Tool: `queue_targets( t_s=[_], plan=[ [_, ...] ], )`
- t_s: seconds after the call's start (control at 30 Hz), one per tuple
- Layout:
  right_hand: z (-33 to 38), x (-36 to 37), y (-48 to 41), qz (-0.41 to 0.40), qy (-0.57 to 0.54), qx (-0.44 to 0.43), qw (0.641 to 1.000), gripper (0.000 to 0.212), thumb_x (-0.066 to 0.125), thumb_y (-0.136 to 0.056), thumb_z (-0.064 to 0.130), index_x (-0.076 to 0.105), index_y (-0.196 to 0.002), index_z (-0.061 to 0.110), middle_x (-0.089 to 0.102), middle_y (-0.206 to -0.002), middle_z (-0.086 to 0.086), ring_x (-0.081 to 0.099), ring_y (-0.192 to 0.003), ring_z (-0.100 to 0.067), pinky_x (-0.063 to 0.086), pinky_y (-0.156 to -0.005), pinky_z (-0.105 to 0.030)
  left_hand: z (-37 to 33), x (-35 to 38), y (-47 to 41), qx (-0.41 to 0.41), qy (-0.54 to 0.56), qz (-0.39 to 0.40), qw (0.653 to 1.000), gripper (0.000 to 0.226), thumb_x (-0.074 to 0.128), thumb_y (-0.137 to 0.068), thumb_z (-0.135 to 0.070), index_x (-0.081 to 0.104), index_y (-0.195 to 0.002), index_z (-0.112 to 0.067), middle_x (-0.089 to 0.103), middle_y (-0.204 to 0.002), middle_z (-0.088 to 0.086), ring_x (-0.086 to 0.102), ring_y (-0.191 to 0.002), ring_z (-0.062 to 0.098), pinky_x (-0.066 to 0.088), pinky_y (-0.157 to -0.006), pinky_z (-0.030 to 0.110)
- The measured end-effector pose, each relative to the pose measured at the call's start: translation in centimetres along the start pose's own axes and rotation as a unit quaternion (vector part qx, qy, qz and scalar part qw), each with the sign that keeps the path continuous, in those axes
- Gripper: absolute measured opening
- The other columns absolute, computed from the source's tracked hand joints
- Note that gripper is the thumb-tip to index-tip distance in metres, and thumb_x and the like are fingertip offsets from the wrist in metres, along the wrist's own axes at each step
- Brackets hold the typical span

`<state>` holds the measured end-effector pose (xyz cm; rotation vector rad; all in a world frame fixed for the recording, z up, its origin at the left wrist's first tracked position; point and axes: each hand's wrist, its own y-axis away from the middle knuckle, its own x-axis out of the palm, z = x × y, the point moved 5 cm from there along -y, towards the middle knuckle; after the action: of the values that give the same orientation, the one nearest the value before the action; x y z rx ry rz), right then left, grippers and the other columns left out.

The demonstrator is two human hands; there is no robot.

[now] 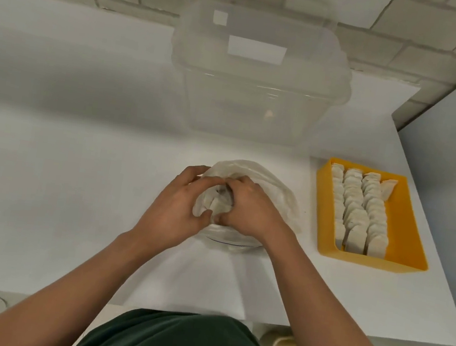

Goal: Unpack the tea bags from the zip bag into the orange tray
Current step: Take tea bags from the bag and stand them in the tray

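A white table [73,180] carries everything; behind the zip bag [277,191] stands a clear plastic container [256,88]; to the bag's right, well apart, lies the orange tray [406,227], holding three rows of tea bags [361,215] on edge, with bare floor along its far side; the left hand [174,209] curls its fingers round the bag's mouth, holding it open; the right hand [251,208] reaches inside, fingers and thumb closed on a clump of loose tea bags [218,205]; the step looks like another pick-out late in the job; next, that clump should lift clear of the plastic and travel right to the tray's free strip.
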<state>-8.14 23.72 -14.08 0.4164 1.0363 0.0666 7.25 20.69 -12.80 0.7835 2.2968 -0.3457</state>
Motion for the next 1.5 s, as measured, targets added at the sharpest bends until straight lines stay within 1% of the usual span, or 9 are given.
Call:
queue_targets(
  t_s=[0.17, 0.43, 0.57, 0.73, 1.07, 1.2, 1.33, 1.4, 1.5],
  plan=[
    [-0.2, 0.6, -0.8, -0.024, 0.000, 0.065, 0.998, 0.086, 0.089, -0.064, 0.043, 0.052, -0.139, 0.023, 0.048, -0.137, -0.002, 0.048, -0.124, -0.025, 0.049, -0.103, -0.044, 1.4, -0.7, 0.2, 0.008, 0.015, -0.001, 1.000, 0.067, 0.078, -0.084, -0.019, 0.055, -0.146, -0.034, 0.045, -0.153, -0.010, 0.050, -0.135, 0.011, 0.052, -0.103, 0.037],
    [1.1, 0.4, -1.0, -0.024, -0.039, 0.048, 0.998, 0.067, 0.087, -0.067, 0.034, 0.058, -0.127, 0.025, 0.069, -0.108, 0.011, 0.066, -0.098, -0.014, 0.057, -0.085, -0.037, 1.0, -1.4, -0.2, 0.017, 0.012, -0.029, 0.999, 0.071, 0.072, -0.087, -0.017, 0.048, -0.152, -0.028, 0.045, -0.155, -0.012, 0.047, -0.138, 0.010, 0.047, -0.108, 0.032],
    [1.5, 0.1, -1.0, -0.013, -0.047, 0.055, 0.997, 0.029, 0.085, -0.073, 0.029, 0.059, -0.084, 0.021, 0.056, -0.071, 0.010, 0.054, -0.064, -0.010, 0.047, -0.061, -0.030, 0.8, -1.3, -0.3, 0.020, 0.010, -0.022, 1.000, 0.071, 0.070, -0.089, -0.017, 0.046, -0.154, -0.029, 0.044, -0.157, -0.013, 0.043, -0.140, 0.008, 0.045, -0.110, 0.031],
    [2.3, -0.4, -0.9, -0.012, -0.045, 0.031, 0.998, 0.018, 0.076, -0.081, 0.020, 0.058, -0.084, 0.019, 0.056, -0.074, 0.008, 0.067, -0.074, -0.019, 0.056, -0.069, -0.041, 0.8, -1.4, -0.5, 0.021, 0.020, -0.017, 0.999, 0.069, 0.067, -0.090, -0.017, 0.046, -0.154, -0.028, 0.045, -0.157, -0.012, 0.044, -0.139, 0.008, 0.047, -0.109, 0.032],
    [0.5, -3.6, 1.9, -0.099, -0.084, 0.030, 0.991, 0.023, 0.078, -0.083, 0.028, 0.073, -0.105, 0.031, 0.069, -0.085, 0.016, 0.067, -0.084, -0.008, 0.056, -0.076, -0.031, 1.1, -1.6, -0.9, -0.007, 0.059, -0.009, 0.998, 0.056, 0.068, -0.097, -0.037, 0.051, -0.150, -0.032, 0.048, -0.149, -0.015, 0.049, -0.134, 0.005, 0.050, -0.108, 0.036],
    [-1.2, -4.9, 3.5, -0.106, -0.250, 0.061, 0.961, 0.022, 0.083, -0.080, 0.023, 0.075, -0.098, 0.031, 0.077, -0.088, 0.011, 0.074, -0.083, -0.009, 0.061, -0.078, -0.035, -0.3, -2.9, -0.7, -0.013, 0.090, -0.057, 0.994, 0.044, 0.068, -0.096, -0.045, 0.062, -0.138, -0.033, 0.051, -0.145, -0.015, 0.050, -0.133, 0.004, 0.045, -0.111, 0.032],
    [-1.3, -6.4, 5.2, -0.094, -0.424, 0.068, 0.898, 0.020, 0.083, -0.084, 0.010, 0.075, -0.100, 0.017, 0.079, -0.092, -0.002, 0.075, -0.081, -0.018, 0.058, -0.066, -0.029, -2.6, -4.6, -0.1, -0.023, 0.180, -0.140, 0.973, 0.032, 0.073, -0.095, -0.032, 0.067, -0.126, -0.033, 0.059, -0.130, -0.018, 0.058, -0.121, -0.004, 0.049, -0.097, 0.013],
    [-1.1, -7.0, 5.7, -0.092, -0.486, 0.060, 0.867, 0.022, 0.082, -0.084, 0.009, 0.075, -0.104, 0.013, 0.079, -0.096, -0.005, 0.073, -0.079, -0.015, 0.056, -0.065, -0.028, -3.1, -4.3, 0.1, -0.091, 0.293, -0.117, 0.944, 0.033, 0.076, -0.093, -0.033, 0.066, -0.123, -0.036, 0.064, -0.126, -0.018, 0.063, -0.115, -0.002, 0.051, -0.089, 0.012],
    [-0.5, -7.5, 6.2, -0.091, -0.561, 0.041, 0.822, 0.025, 0.081, -0.085, 0.009, 0.073, -0.108, 0.011, 0.079, -0.098, -0.006, 0.072, -0.080, -0.016, 0.054, -0.064, -0.027, -3.6, -2.7, 0.2, -0.171, 0.455, -0.031, 0.873, 0.052, 0.080, -0.082, -0.043, 0.064, -0.130, -0.032, 0.065, -0.133, -0.008, 0.068, -0.117, 0.010, 0.053, -0.101, 0.029]
  ],
)
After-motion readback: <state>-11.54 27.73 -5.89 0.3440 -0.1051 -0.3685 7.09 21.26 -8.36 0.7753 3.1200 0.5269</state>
